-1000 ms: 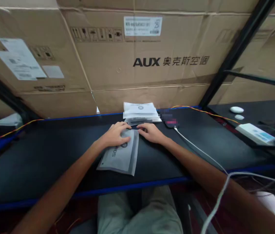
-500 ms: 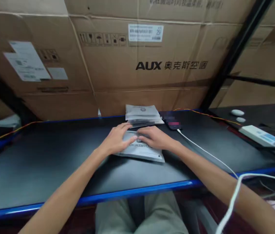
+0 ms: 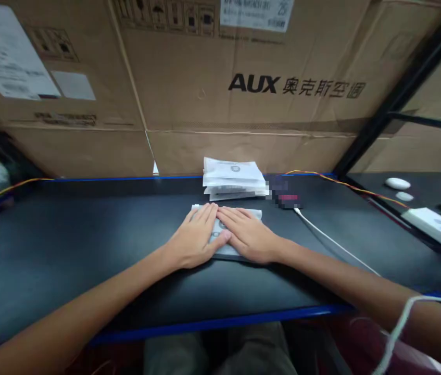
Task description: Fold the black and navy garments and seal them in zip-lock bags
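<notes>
A pale translucent plastic pouch with dark print lies flat on the dark tabletop. Both palms rest on top of it and cover most of its surface. My left hand is flat on its left half, fingers stretched out and pointing away from me. On the right half lies my right hand, also flat, its fingertips close to those of the left. The two hands meet near the pouch's middle. Just behind them sits a stack of similar pouches; how full they are I cannot tell.
A phone, partly blurred, lies right of the stack with a white cable running over my right forearm. Large cardboard boxes stand behind the table. At the right are a white box and a black metal frame.
My hands have flattened onto the pouch, from curved fingers at its upper part to palms pressed over it. The pouch lies straighter. The view has tilted down slightly.
</notes>
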Available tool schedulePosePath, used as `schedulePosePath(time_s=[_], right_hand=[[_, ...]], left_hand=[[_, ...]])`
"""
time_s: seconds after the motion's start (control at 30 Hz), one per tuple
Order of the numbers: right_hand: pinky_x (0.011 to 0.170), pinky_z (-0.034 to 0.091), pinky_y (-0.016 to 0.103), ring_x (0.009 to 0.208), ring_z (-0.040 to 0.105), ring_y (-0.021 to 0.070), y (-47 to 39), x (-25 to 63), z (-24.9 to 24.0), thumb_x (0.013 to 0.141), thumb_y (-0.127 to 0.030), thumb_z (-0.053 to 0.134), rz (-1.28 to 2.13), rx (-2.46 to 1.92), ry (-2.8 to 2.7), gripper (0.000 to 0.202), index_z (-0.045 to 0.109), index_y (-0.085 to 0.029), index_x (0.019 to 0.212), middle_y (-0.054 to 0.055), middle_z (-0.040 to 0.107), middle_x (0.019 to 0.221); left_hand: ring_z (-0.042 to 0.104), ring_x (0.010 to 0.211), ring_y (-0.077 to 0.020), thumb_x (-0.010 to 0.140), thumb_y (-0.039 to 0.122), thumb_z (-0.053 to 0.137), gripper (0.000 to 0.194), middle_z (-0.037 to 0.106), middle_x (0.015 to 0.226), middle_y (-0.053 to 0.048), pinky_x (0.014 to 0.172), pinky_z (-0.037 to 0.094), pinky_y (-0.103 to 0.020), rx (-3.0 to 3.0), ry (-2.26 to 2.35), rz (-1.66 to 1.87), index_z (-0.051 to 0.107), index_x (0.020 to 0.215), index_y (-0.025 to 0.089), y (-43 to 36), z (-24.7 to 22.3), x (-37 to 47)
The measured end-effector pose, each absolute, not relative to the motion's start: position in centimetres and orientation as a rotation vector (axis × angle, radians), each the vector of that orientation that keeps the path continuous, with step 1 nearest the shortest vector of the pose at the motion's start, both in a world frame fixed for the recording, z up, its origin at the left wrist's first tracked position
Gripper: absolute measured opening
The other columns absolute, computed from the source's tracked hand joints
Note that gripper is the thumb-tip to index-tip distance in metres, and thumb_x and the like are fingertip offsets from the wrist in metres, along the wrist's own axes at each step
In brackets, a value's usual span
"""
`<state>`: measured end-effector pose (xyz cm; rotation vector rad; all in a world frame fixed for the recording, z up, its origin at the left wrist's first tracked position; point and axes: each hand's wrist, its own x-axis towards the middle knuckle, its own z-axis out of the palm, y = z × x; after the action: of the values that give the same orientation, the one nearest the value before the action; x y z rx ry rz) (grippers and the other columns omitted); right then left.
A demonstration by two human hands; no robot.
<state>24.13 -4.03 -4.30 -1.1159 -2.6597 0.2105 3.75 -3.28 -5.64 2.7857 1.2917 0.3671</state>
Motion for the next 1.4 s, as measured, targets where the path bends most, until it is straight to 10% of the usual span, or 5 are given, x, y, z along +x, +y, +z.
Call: schedulePosePath(time_s=[1.4], right_hand=[[0.117,0.032,0.056,0.146,0.038,0.0291,-4.7,24.7,-3.4,0.104,-0.036,0.035,0.431,-1.001,-2.639,0.052,0.038,-0.014,0.152,0.019,0.040,0.157]], left_hand=[[0.027,0.151,-0.0270,0.100,0.063,0.024,0.079,0.032,0.161,-0.018,0.123,0.019,-0.047,2.598,1.220,0.246,0.031,0.154,0.006,-4.0,-3.9,3.3]])
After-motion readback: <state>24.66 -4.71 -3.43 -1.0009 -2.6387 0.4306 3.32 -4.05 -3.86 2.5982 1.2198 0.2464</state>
